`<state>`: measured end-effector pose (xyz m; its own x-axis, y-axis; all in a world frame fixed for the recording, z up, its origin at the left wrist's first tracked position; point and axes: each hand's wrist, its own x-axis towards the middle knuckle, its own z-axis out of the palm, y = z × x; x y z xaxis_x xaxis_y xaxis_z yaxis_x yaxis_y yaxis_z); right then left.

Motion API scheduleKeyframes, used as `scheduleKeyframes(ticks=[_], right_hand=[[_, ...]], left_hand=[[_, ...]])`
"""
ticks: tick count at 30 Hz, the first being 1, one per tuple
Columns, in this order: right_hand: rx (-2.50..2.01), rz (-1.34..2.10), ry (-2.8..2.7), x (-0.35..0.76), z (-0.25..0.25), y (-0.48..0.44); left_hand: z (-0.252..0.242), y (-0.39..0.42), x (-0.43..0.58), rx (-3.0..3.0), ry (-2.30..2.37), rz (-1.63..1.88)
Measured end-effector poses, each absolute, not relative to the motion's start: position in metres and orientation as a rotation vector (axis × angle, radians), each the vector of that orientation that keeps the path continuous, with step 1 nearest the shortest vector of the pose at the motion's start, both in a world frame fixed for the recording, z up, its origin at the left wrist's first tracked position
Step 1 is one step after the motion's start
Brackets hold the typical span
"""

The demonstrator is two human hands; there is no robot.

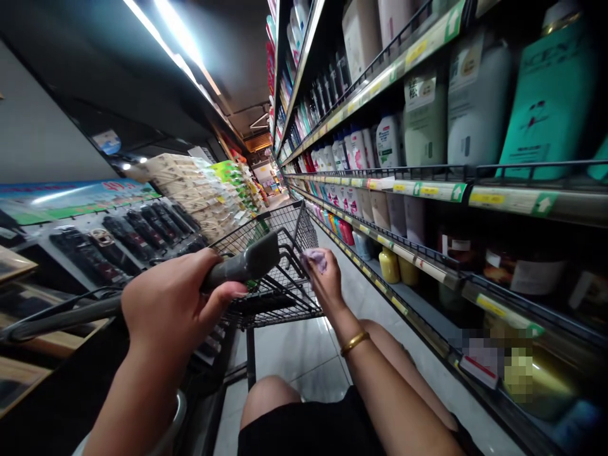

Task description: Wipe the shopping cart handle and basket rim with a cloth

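My left hand (168,304) is wrapped round the grey handle (247,261) of a wire shopping cart (280,253) in a shop aisle. My right hand (323,273) is closed on the right side of the cart's basket and holds a small purple thing that I cannot name. A gold bangle (354,342) sits on my right wrist. The cart basket looks bare of goods. My knees in dark shorts show at the bottom.
Shelves (427,190) of bottles with yellow price tags run along the right, very close. On the left stand a display of dark packaged items (123,240) and stacked paper packs (190,183). Pale tiled floor (294,354) leads down the narrow aisle.
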<state>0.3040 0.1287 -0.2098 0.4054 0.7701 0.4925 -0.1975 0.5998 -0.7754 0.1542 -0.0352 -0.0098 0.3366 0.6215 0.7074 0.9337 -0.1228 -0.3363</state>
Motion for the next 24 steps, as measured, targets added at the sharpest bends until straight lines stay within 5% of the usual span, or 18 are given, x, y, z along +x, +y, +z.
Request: scheduleKeyframes(ticks=[4, 10, 17, 24], right_hand=[[-0.718, 0.778, -0.841, 0.308, -0.217, 0.114], [-0.489, 0.437, -1.006, 0.321, -0.184, 0.08], [-0.829, 0.822, -0.814, 0.323, -0.238, 0.117], [-0.545, 0.607, -0.906, 0.335, -0.192, 0.06]], left_hand=[[-0.009, -0.048, 0.165, -1.873, -1.44, -0.547], [-0.014, -0.062, 0.175, -1.85, -1.412, -0.578], [-0.016, -0.075, 0.183, -1.824, -1.334, -0.605], [-0.015, -0.089, 0.189, -1.834, -1.375, -0.629]])
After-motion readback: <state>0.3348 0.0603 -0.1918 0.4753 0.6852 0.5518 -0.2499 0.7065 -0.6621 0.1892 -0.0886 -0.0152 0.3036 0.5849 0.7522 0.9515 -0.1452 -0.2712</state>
